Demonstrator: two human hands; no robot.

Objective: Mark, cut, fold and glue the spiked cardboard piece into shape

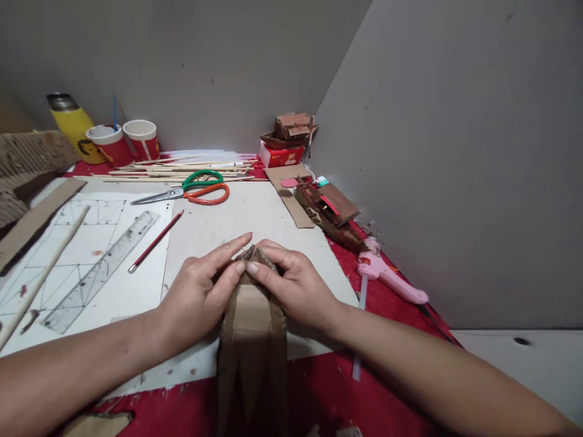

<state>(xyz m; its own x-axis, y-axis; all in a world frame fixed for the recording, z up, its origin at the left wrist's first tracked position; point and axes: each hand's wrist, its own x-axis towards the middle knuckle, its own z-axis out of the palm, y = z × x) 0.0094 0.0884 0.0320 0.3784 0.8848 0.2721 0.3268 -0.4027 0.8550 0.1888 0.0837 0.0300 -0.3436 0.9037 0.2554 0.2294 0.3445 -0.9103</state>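
Observation:
Both hands meet at the far, pointed end of a long cardboard boat hull (pixel 252 309), whose near end reaches down to the bottom of the view. My left hand (pixel 200 288) pinches the left side of the tip, thumb on the inner face and index finger stretched forward. Opposite it, my right hand (pixel 291 282) grips the right side, its thumb pressed on the inside beside the left thumb. The hull's side walls draw together between the thumbs. Fingers behind the cardboard are partly hidden.
Left lie a pencil (pixel 155 241), a clear ruler (pixel 100 273) and a drawn paper plan (pixel 98 237). Scissors (pixel 182 191) and wooden sticks (pixel 182 169) lie behind, near paper cups (pixel 142 139) and a yellow bottle (pixel 77 127). Right are a brown model boat (pixel 328 209) and a pink glue gun (pixel 392 279).

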